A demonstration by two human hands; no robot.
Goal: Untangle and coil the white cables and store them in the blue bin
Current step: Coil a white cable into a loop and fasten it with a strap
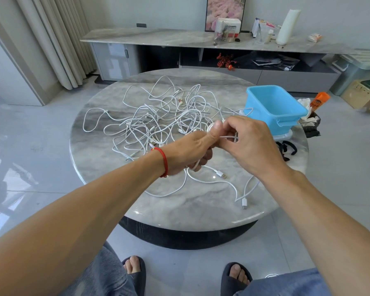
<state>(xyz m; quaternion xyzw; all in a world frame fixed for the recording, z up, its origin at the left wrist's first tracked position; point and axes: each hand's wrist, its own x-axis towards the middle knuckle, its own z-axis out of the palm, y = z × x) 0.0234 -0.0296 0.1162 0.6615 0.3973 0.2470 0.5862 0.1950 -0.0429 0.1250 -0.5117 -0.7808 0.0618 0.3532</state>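
Both hands met at centre frame over the round table (179, 206). Left hand (188, 150), fingers curled, gripped a small white coil (212, 129) under its thumb. Right hand (247, 141) pinched the same cable's strand beside it. Loose plug ends (221, 175) lay below the hands. Tangled white cables (158, 116) sprawled behind, upper centre. Blue bin (273, 105) stood right of them.

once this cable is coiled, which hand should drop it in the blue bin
Probably the right hand: the blue bin sits just beyond it on the table's right side. The left hand, gripping the coil, would have to cross over.
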